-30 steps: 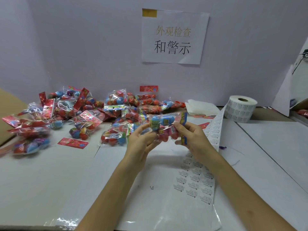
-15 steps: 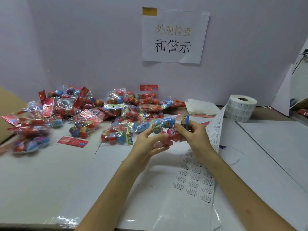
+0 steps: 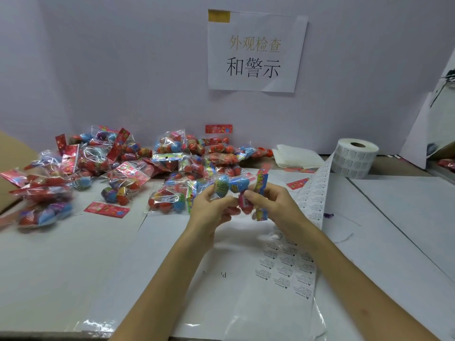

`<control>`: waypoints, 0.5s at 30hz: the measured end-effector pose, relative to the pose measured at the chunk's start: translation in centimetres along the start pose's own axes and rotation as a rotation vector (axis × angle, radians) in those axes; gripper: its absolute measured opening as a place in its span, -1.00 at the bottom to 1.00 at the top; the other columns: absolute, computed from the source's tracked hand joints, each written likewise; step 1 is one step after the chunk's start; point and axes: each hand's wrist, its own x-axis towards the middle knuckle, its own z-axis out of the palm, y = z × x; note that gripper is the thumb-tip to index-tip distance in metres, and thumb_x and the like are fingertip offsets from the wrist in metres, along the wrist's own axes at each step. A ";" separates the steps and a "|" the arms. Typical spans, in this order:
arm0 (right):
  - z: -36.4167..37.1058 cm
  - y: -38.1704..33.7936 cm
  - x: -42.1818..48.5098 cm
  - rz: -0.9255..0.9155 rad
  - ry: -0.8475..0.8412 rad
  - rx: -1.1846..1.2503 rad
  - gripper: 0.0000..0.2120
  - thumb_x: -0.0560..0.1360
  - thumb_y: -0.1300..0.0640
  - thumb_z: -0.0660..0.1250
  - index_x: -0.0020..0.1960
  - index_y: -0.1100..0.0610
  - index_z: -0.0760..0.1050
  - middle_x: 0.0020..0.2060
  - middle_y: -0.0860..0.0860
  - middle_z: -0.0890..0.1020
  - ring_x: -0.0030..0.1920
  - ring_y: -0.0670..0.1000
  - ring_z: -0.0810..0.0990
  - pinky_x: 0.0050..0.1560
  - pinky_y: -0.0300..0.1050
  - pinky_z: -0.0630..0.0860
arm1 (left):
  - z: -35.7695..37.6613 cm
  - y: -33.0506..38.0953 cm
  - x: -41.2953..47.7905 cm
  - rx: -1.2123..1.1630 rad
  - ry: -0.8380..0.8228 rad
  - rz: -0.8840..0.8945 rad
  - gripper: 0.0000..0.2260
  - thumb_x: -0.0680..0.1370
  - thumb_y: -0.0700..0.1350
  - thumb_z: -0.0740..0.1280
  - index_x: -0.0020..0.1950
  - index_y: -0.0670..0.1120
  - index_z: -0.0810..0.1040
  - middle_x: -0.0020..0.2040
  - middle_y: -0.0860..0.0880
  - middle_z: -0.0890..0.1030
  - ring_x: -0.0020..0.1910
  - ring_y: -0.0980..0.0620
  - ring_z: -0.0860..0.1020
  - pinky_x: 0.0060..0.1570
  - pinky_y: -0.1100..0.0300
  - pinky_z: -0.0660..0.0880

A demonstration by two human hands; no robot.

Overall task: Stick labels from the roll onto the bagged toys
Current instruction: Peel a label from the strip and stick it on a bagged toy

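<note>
Working over a wide white tabletop (image 3: 73, 267), with a big messy heap of clear plastic bags of bright egg-shaped toys (image 3: 128, 166) sprawling along the back left. Feeding a long backing strip of small white printed labels (image 3: 290, 267) down from a fat white roll of labels (image 3: 354, 158) at the back right, running it under the right forearm toward the near edge.

Holding one clear bag of blue and red eggs (image 3: 234, 190) up off the tabletop, dead centre, between heap and strip. Curling the left hand (image 3: 211, 212) round the egg end, pinching the end with the colourful header card in the right hand (image 3: 275, 205), keeping both hands close together. Not managing to spot a label on any fingertip, too small to tell.

Worrying about a few things, honestly:
- risking a wrinkled label by pressing it onto crinkly film over an egg bump
- risking creased or half-peeled labels by dragging a forearm across that loose strip
- risking a mix-up of done and undone bags by dropping this one back beside the heap

Counting, big to small: one tabletop, one heap (dozens of bags by the look, not countable), one strip, seemingly three labels across, one roll, two hands, one held bag, at least two loose red paper cards (image 3: 107, 209) lying flat.
</note>
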 end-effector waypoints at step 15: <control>-0.8 0.3 0.6 0.009 0.223 0.012 -0.97 0.55 0.13 0.44 -0.07 0.06 0.65 -0.23 0.03 0.74 -0.23 -0.02 0.70 -0.23 -0.21 0.58 | 0.0 0.5 -0.5 -0.168 -0.199 -0.087 -0.72 0.60 -0.05 0.39 0.27 -0.12 0.58 0.12 -0.17 0.70 0.05 -0.14 0.71 0.00 0.13 0.64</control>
